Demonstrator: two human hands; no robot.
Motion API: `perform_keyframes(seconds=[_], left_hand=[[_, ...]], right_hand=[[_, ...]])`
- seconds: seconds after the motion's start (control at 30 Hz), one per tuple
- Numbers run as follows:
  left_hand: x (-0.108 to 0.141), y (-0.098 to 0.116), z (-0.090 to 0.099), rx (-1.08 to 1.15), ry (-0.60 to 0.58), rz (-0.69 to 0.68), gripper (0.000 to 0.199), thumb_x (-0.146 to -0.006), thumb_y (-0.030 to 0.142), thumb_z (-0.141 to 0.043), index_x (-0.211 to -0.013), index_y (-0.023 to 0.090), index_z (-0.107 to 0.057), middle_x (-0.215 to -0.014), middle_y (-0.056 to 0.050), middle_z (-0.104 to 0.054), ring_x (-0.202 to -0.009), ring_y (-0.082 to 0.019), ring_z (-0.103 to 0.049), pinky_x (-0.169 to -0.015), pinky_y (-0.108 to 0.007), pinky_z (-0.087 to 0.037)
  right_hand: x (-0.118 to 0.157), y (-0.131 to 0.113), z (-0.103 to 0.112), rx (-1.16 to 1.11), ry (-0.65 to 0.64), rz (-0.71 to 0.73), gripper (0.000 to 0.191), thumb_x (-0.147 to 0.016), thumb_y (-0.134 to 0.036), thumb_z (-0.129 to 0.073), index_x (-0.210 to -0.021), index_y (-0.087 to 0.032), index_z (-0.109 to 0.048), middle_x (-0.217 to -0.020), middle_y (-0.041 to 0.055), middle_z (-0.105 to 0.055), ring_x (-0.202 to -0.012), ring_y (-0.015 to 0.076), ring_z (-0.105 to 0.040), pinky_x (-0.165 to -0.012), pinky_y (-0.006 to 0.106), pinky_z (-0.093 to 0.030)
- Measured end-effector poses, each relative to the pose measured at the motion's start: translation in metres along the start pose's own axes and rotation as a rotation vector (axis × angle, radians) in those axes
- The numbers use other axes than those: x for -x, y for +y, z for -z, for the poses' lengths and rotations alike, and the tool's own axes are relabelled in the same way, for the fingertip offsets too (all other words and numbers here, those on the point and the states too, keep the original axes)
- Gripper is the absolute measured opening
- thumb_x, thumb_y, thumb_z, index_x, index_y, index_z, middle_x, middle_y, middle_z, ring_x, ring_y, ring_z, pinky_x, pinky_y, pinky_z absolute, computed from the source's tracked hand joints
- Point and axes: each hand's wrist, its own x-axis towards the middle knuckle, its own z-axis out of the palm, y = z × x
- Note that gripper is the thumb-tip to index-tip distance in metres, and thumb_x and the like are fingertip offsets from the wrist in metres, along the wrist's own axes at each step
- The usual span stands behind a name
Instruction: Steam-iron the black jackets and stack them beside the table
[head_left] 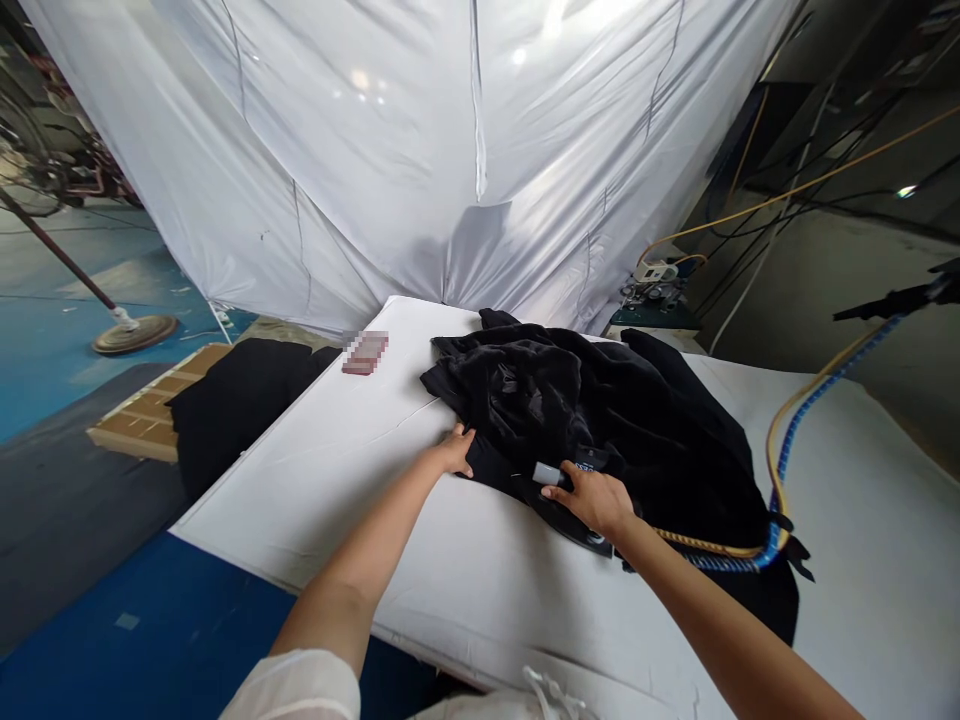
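Note:
A black garment (600,380) with a plush, shiny surface lies rumpled over the white table. My right hand (592,498) is wrapped round the handle of a steam iron (559,515), whose grey-tipped grip shows ahead of my fingers. The iron's dark soleplate rests on the garment's near edge. To the left, my left hand (454,452) lies on the garment's left front edge, thumb and fingers apart. Part of the iron is hidden behind my right hand.
A blue and yellow hose (776,480) runs from the iron over the table's right side. On the white table (315,470) lies a blurred reddish item (365,353). Black cloth (240,400) and a cardboard box (142,405) stand left. White sheeting (375,150) hangs behind.

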Motion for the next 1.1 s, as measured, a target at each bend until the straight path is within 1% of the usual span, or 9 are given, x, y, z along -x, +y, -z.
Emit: perform_keyframes(seconds=[0.17,0.3,0.43,0.53,0.77,0.83,0.93,1.0,1.1], left_hand=[[-0.002,0.002,0.003,-0.059,-0.010,0.022,0.108,-0.042,0.028,-0.079,-0.135,0.010,-0.027,-0.144,-0.019,-0.015,-0.131,-0.031,-0.024,-0.104,-0.027,-0.026],[-0.001,-0.005,0.003,0.004,0.039,0.043,0.112,-0.036,0.024,-0.081,-0.135,0.014,-0.029,-0.142,-0.017,-0.020,-0.129,-0.032,-0.028,-0.101,-0.029,-0.033],[0.000,-0.018,-0.001,0.266,0.097,0.082,0.094,-0.047,0.020,-0.076,-0.133,0.022,-0.036,-0.135,-0.012,-0.030,-0.102,-0.024,-0.055,-0.070,-0.025,-0.052],[-0.002,-0.022,-0.004,0.345,0.157,0.128,0.068,-0.059,0.017,-0.067,-0.124,0.022,-0.048,-0.126,-0.010,-0.039,-0.079,-0.016,-0.060,-0.056,-0.024,-0.051],[-0.003,-0.020,0.007,0.321,0.340,0.089,0.047,-0.059,-0.003,-0.057,-0.098,0.022,-0.066,-0.101,-0.005,-0.055,-0.088,-0.016,-0.057,-0.084,-0.026,-0.044],[0.003,-0.024,0.016,0.344,0.440,0.083,0.046,-0.064,-0.004,-0.049,-0.096,0.022,-0.067,-0.099,-0.004,-0.055,-0.091,-0.014,-0.056,-0.087,-0.025,-0.042],[0.017,-0.026,0.026,0.487,0.726,0.080,0.046,-0.067,-0.006,-0.038,-0.092,0.020,-0.066,-0.098,-0.004,-0.056,-0.078,-0.010,-0.058,-0.080,-0.024,-0.045],[0.029,-0.024,0.028,0.604,0.908,0.049,0.043,-0.067,-0.005,-0.035,-0.087,0.018,-0.064,-0.094,-0.003,-0.057,-0.065,-0.008,-0.056,-0.072,-0.024,-0.046],[0.048,-0.018,0.025,0.679,1.080,-0.017,0.037,-0.068,-0.002,-0.035,-0.083,0.019,-0.061,-0.090,-0.001,-0.058,-0.065,-0.008,-0.055,-0.069,-0.023,-0.045]], right_hand=[[-0.012,-0.021,0.000,-0.015,-0.003,-0.065,0.061,-0.075,-0.073,-0.027,-0.105,-0.026,-0.052,-0.081,0.0065,-0.067,-0.082,0.0255,-0.062,-0.067,0.033,-0.042],[-0.020,-0.040,-0.002,-0.035,0.009,-0.118,0.062,-0.075,-0.073,-0.027,-0.106,-0.025,-0.052,-0.083,0.0078,-0.067,-0.083,0.0268,-0.062,-0.068,0.035,-0.042],[-0.027,-0.054,-0.003,-0.050,0.006,-0.108,0.063,-0.074,-0.073,-0.028,-0.107,-0.025,-0.052,-0.085,0.0087,-0.067,-0.085,0.0278,-0.062,-0.068,0.036,-0.043],[-0.032,-0.064,-0.001,-0.058,-0.010,-0.084,0.065,-0.074,-0.074,-0.028,-0.110,-0.025,-0.052,-0.088,0.0094,-0.067,-0.087,0.0275,-0.061,-0.070,0.036,-0.043],[-0.038,-0.084,0.001,-0.047,-0.034,-0.052,0.062,-0.075,-0.071,-0.033,-0.110,-0.024,-0.052,-0.088,0.0084,-0.067,-0.087,0.0258,-0.061,-0.070,0.033,-0.042],[-0.042,-0.089,0.000,-0.052,-0.031,-0.040,0.061,-0.075,-0.071,-0.033,-0.109,-0.024,-0.053,-0.088,0.0083,-0.067,-0.087,0.0257,-0.062,-0.070,0.033,-0.042],[-0.051,-0.097,0.001,-0.062,-0.029,-0.032,0.060,-0.075,-0.070,-0.034,-0.108,-0.025,-0.053,-0.088,0.0082,-0.067,-0.087,0.0265,-0.062,-0.068,0.034,-0.043],[-0.059,-0.103,0.002,-0.069,-0.029,-0.042,0.060,-0.075,-0.070,-0.034,-0.109,-0.025,-0.053,-0.088,0.0086,-0.067,-0.087,0.0268,-0.062,-0.068,0.034,-0.044],[-0.071,-0.112,0.004,-0.075,-0.022,-0.059,0.064,-0.074,-0.071,-0.032,-0.111,-0.024,-0.052,-0.087,0.0098,-0.067,-0.087,0.0264,-0.062,-0.068,0.034,-0.044]])
